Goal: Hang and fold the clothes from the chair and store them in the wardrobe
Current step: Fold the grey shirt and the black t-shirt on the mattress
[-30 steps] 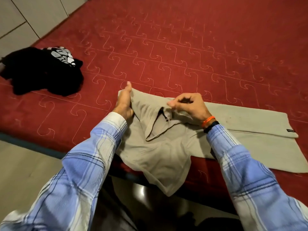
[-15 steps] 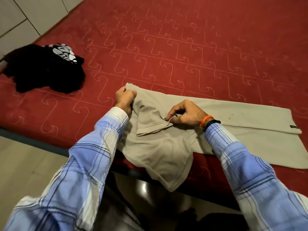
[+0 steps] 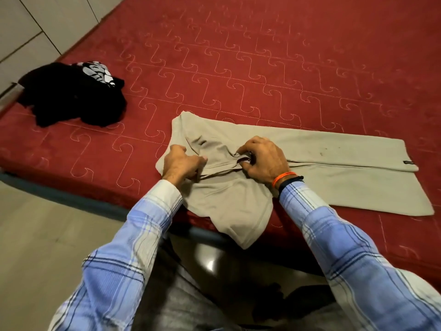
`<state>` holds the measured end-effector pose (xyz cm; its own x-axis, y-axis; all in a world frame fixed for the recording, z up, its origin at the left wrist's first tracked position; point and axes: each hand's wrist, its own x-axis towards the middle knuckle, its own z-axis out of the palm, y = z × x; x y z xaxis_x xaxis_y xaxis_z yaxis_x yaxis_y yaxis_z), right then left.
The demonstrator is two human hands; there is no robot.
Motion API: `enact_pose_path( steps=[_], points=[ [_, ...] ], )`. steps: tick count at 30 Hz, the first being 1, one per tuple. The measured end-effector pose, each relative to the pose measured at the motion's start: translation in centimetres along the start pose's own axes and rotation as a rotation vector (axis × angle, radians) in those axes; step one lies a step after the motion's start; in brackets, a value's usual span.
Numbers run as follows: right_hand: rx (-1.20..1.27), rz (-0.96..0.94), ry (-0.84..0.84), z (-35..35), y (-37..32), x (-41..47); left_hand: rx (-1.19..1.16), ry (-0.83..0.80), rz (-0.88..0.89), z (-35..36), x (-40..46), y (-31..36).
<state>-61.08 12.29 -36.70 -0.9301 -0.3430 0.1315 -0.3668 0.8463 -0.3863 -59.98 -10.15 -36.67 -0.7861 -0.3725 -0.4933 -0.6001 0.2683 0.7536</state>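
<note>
A beige collared shirt [image 3: 334, 163] lies flat along the near edge of the red bed [image 3: 238, 56], its body stretching to the right and one sleeve hanging over the bed's edge. My left hand [image 3: 181, 163] pinches the fabric at the left of the collar. At the collar's right side my right hand [image 3: 262, 158] grips the cloth with curled fingers. A crumpled black garment [image 3: 71, 96] with a white print lies at the bed's left corner.
The bed's dark frame edge [image 3: 71, 201] runs diagonally across the lower left, with pale floor tiles [image 3: 35, 247] below it. White wardrobe panels [image 3: 28, 27] stand at the top left behind the bed.
Both hands have shifted to the collar area and now pinch it from either side. The collar flap, lifted earlier, lies pulled flatter and the shirt's top end is spread out further.
</note>
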Motion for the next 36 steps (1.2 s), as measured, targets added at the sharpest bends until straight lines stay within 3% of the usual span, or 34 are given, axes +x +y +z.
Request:
enact_pose_path(
  steps=[4, 9, 17, 20, 23, 26, 30, 32, 34, 36],
  points=[
    [-0.022, 0.074, 0.027, 0.1, -0.5, -0.4, -0.017, -0.102, -0.018, -0.2, -1.8, 0.6],
    [0.206, 0.318, 0.185, 0.0, -0.4, -1.4, -0.092, -0.301, -0.133, -0.8, -3.5, 1.1],
    [0.3, 0.446, 0.128, -0.6, -0.9, -2.0, -0.107, -0.223, -0.186, -0.7, -4.8, 1.1],
    [0.245, 0.333, 0.114, -1.3, -1.2, -2.2, 0.138, -0.012, -0.01, -0.4, -4.1, 0.8],
    [0.185, 0.244, 0.045, -1.6, -1.6, -2.2, 0.34, 0.155, 0.407, 0.4, -4.1, 1.3],
    [0.105, 0.303, -0.012, -1.2, -1.5, -2.0, 0.545, 0.048, 0.618, 1.4, -3.3, 2.1],
    [-0.034, 0.133, 0.185, -0.2, -1.1, -1.5, 0.936, -0.109, 0.55, 1.1, -1.4, 1.8],
    [-0.053, 0.034, -0.018, 0.4, -0.3, -0.8, 0.953, -0.153, 0.497, 0.8, -0.8, 1.2],
    [-0.156, 0.053, -0.287, 1.0, 0.3, -0.3, 0.957, -0.162, 0.503, 0.6, -0.4, 0.8],
    [-0.195, 0.081, -0.408, 1.3, 0.6, -0.1, 0.953, -0.158, 0.507, 0.4, -0.3, 0.5]
  ],
)
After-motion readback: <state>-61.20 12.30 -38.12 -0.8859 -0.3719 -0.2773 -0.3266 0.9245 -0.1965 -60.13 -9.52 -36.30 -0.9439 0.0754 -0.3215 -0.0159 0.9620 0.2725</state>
